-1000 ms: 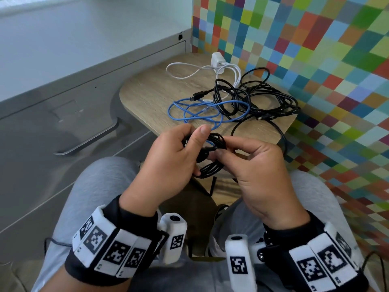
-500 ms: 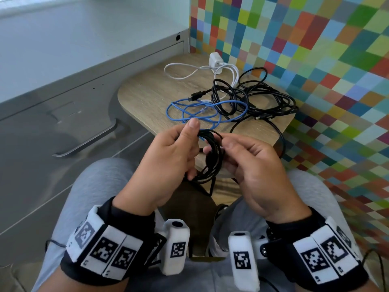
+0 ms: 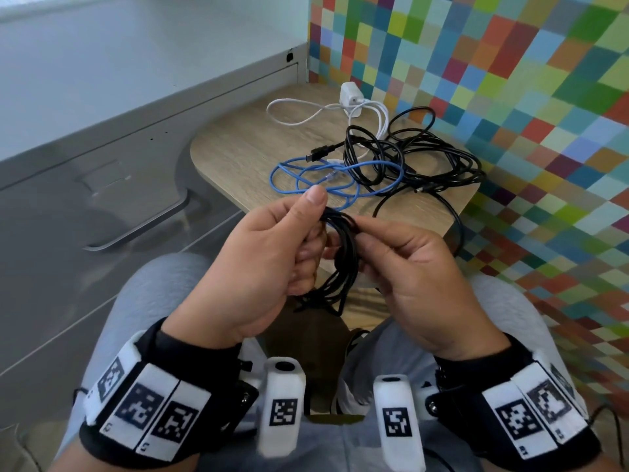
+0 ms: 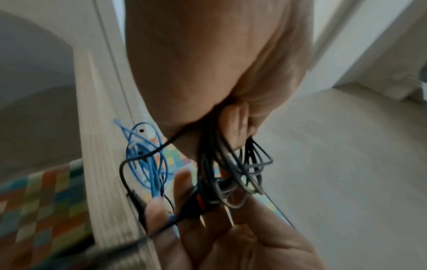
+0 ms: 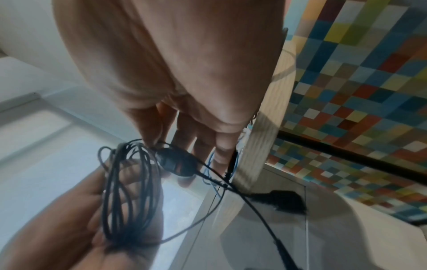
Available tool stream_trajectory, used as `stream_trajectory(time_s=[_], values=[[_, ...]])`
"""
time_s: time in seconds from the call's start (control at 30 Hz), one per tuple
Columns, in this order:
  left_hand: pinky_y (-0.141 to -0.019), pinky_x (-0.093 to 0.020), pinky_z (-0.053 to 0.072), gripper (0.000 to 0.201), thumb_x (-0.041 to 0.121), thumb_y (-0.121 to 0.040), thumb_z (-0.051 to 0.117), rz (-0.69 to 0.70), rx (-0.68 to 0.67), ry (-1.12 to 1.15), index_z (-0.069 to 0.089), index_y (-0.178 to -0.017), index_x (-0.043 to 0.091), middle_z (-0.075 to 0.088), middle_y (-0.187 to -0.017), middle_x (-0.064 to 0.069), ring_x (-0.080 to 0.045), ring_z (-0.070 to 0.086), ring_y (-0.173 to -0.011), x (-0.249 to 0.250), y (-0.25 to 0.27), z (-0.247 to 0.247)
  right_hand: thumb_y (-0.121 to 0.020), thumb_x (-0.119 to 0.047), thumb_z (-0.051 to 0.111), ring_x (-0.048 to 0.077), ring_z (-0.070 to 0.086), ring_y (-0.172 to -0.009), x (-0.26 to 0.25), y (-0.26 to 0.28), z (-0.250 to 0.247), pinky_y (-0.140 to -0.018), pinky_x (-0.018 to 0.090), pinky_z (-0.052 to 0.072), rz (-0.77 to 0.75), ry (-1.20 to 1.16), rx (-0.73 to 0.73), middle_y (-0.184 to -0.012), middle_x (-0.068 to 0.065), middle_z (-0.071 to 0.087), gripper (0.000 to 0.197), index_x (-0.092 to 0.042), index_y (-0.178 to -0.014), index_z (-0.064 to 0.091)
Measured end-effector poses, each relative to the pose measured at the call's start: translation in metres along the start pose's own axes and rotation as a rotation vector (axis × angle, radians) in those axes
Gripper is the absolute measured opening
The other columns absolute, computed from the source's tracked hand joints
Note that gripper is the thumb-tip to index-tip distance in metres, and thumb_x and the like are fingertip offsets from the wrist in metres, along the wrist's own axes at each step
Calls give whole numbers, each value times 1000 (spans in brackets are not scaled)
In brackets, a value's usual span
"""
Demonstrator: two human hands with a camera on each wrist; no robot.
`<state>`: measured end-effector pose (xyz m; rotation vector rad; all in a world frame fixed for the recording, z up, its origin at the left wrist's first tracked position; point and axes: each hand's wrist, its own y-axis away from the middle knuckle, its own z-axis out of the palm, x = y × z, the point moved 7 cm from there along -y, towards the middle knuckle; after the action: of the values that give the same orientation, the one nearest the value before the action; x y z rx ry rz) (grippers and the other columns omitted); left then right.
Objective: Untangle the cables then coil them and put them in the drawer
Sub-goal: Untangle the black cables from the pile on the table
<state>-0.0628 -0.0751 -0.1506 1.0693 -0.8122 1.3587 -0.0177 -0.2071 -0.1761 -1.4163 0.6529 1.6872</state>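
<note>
We hold the coiled black cable (image 3: 343,257) above our lap: left hand (image 3: 269,264) grips the loops, right hand (image 3: 408,267) pinches its end. If that pinch slackens, the coil may spring apart, or its trailing strand snag the blue cable (image 3: 326,178) on the table (image 3: 238,155).

Both wrist views are blurred, so the thin black cable coil (image 3: 343,253) shows there as smeared strands. In the head view the left hand (image 3: 258,267) and right hand (image 3: 415,270) cover much of that coil, and how its end is tucked cannot be told. A dark inline piece with a reddish mark (image 5: 176,162) is too soft to identify. On the surface (image 3: 238,158), the black cable tangle (image 3: 425,158) overlaps the blue cable (image 3: 326,180) and white charger cable (image 3: 340,110), hiding their crossings. The forearms are cut off by the bottom edge.
</note>
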Motion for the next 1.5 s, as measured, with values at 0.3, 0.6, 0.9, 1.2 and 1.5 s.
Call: stream_trajectory(time_s=[0.3,0.6,0.9,1.2,1.5], values=[[-44,-27,9,43,43,-94,54,17,47,-219,47,-55,28,26,-57,6,-12,14,-48,8,1,-16,-100,3,58,16,75,-105,4,6,15,-97,35,59,92,146,-59,-102,1,81,32,-20,-109,79],[-40,-19,9,38,45,-86,56,-37,21,100,48,-57,21,29,-55,2,-5,20,-37,11,5,-14,-90,-15,66,16,75,-83,-4,7,19,-66,25,60,48,-107,-4,-95,5,78,24,-22,-107,81],[-38,-17,12,36,45,-84,56,-30,63,148,46,-62,19,30,-56,0,-8,18,-39,1,3,0,-84,-14,79,45,75,-77,-10,7,-2,-61,36,61,-100,96,265,-82,15,74,15,-19,-78,66],[-37,-16,16,39,40,-98,50,38,111,180,42,-69,16,31,-56,0,-7,21,-37,0,3,7,-66,-21,84,25,65,-64,2,5,0,-59,33,56,6,-61,308,-72,15,73,14,-12,-74,78],[-38,-21,18,41,34,-105,48,128,201,65,42,-69,18,28,-59,-1,-12,20,-43,0,0,-1,-85,-16,70,26,76,-87,10,4,11,-80,37,64,143,-205,120,-96,20,78,21,-2,-97,80]])
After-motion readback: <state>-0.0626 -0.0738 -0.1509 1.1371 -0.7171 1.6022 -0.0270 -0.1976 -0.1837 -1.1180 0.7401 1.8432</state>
